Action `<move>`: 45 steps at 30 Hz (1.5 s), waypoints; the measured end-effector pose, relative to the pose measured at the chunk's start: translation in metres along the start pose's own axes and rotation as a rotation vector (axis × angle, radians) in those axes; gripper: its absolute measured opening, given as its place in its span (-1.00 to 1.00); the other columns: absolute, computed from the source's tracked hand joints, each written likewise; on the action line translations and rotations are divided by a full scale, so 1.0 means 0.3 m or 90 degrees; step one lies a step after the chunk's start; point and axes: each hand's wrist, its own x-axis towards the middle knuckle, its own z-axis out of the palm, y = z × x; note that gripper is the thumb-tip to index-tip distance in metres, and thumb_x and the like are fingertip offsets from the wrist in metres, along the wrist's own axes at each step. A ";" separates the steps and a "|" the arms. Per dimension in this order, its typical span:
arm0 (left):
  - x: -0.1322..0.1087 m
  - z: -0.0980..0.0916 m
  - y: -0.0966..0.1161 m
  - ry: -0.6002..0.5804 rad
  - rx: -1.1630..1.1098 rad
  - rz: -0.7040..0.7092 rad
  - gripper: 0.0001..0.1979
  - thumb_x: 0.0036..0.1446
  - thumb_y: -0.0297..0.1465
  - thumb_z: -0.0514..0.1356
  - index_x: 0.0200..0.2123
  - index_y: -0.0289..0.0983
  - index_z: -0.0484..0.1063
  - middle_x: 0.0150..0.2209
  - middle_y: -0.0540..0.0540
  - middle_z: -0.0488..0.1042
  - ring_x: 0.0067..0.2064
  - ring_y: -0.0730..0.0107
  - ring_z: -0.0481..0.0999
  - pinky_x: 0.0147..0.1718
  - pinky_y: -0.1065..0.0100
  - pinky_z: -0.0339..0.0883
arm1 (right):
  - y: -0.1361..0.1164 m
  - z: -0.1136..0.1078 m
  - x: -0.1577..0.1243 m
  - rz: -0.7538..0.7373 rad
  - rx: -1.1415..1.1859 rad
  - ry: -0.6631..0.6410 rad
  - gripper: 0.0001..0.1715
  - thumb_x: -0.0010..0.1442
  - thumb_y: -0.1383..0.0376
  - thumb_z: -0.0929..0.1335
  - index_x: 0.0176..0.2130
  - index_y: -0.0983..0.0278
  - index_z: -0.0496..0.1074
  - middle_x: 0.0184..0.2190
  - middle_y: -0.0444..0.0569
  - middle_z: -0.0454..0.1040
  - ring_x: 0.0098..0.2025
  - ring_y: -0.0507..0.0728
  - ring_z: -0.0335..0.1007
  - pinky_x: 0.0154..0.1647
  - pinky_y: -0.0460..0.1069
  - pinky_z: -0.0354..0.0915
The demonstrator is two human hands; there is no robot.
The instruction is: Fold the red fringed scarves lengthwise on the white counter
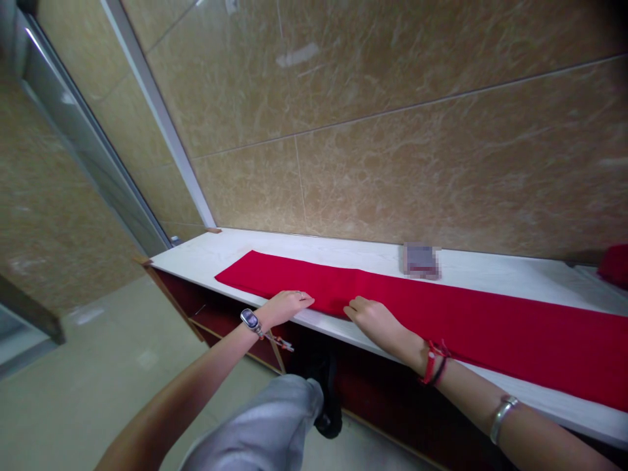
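Observation:
A long strip of folded red cloth (466, 320) lies flat along the white tabletop (490, 271), running out of view at the right. My left hand (286, 307) is at the cloth's near edge, fingers together and pointing right, with the thumb side against the fabric. Just to the right, my right hand (373, 319) has its fingers curled in a pinch on the same near edge. Between the two hands a short stretch of the edge shows. The fingertips of both hands are partly hidden.
A small blurred box (421, 261) stands behind the cloth, near the tiled wall (392, 163). Another red item (614, 265) is at the far right. Beneath the top are open dark-red shelves (383, 399). A metal-framed doorway (93, 131) is at the left.

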 end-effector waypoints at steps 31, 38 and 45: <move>-0.129 0.043 -0.116 0.072 0.012 -0.082 -0.78 0.20 -0.37 0.08 -0.10 -0.25 0.42 -0.18 -0.07 0.45 -0.16 0.40 0.42 -0.27 0.45 0.32 | -0.120 -0.006 0.200 0.069 0.139 -0.062 -0.68 0.27 0.29 0.17 -0.21 0.33 0.46 -0.27 0.09 0.48 -0.18 0.13 0.39 -0.22 -0.07 0.23; -0.105 0.027 -0.131 0.036 0.002 -0.060 -0.81 0.21 -0.34 0.07 -0.17 -0.23 0.43 -0.23 -0.04 0.46 -0.18 0.40 0.43 -0.29 0.46 0.29 | -0.098 -0.031 0.191 0.047 0.148 -0.090 -0.71 0.21 0.33 0.21 -0.20 0.34 0.47 -0.25 0.08 0.48 -0.20 0.13 0.40 -0.22 -0.08 0.24; -0.110 0.005 -0.130 -0.004 0.045 -0.043 -0.72 0.16 -0.54 0.04 -0.07 -0.22 0.36 -0.19 -0.07 0.43 -0.19 0.41 0.42 -0.34 0.48 0.30 | -0.108 -0.017 0.193 0.030 0.108 -0.107 -0.71 0.12 0.45 0.21 -0.21 0.37 0.46 -0.23 0.11 0.48 -0.18 0.14 0.39 -0.19 -0.07 0.25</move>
